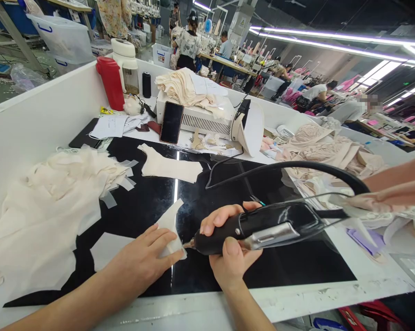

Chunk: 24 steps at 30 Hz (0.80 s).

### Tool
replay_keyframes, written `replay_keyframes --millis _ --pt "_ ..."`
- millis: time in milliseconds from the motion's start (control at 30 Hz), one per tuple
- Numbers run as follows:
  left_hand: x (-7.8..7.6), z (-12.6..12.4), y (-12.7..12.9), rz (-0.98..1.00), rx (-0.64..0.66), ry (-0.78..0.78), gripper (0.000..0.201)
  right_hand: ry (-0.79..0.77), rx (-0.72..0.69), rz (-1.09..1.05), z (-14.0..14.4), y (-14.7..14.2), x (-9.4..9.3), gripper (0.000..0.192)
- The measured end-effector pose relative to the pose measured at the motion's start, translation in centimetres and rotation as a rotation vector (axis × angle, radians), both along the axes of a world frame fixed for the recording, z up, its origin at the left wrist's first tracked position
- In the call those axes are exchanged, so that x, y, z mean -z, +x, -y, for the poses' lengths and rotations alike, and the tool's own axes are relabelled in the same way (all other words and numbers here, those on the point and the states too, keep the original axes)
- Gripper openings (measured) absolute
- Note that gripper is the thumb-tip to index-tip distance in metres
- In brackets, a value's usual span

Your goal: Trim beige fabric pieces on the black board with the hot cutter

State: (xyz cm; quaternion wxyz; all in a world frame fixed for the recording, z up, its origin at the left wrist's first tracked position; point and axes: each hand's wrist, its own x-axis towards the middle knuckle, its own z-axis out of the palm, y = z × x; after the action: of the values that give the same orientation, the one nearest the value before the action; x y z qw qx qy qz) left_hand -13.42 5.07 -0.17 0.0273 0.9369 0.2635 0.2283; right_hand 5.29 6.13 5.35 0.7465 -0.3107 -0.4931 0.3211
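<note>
My right hand (pixel 228 250) grips a black corded hand tool (pixel 262 225), its metal tip pointing left at the edge of a small cream fabric piece (pixel 169 227). My left hand (pixel 143 264) lies flat with its fingers pressing that piece onto the glossy black work surface (pixel 152 197). The tool's thick black cable (pixel 297 168) arcs up and to the right. A second cream cut piece (pixel 169 166) lies farther back on the black surface.
A heap of cream fabric scraps (pixel 48 202) fills the left. Behind are a phone (pixel 171 122) leaning on a white machine (pixel 200 120), a red bottle (pixel 111 82) and lace fabric (pixel 328 149). Another person's arm (pixel 394 188) reaches in from the right. Workers sit far back.
</note>
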Motion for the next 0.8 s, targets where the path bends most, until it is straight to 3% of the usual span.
replay_keyframes --millis 167,367,567,800 --pt "-0.2 -0.1 0.2 0.022 -0.002 0.005 0.036 -0.041 0.026 0.052 0.2 0.0 0.0 0.036" --pt "-0.1 -0.1 0.1 0.029 0.01 -0.019 0.037 -0.028 0.029 0.016 -0.5 -0.3 -0.2 0.041" --pt "0.2 0.0 0.1 0.023 -0.01 -0.017 0.035 -0.016 -0.024 -0.016 -1.1 -0.7 0.1 0.04" --pt "1.1 2.3 0.7 -0.042 -0.091 0.108 0.041 -0.02 -0.018 0.014 -0.3 -0.8 0.0 0.04"
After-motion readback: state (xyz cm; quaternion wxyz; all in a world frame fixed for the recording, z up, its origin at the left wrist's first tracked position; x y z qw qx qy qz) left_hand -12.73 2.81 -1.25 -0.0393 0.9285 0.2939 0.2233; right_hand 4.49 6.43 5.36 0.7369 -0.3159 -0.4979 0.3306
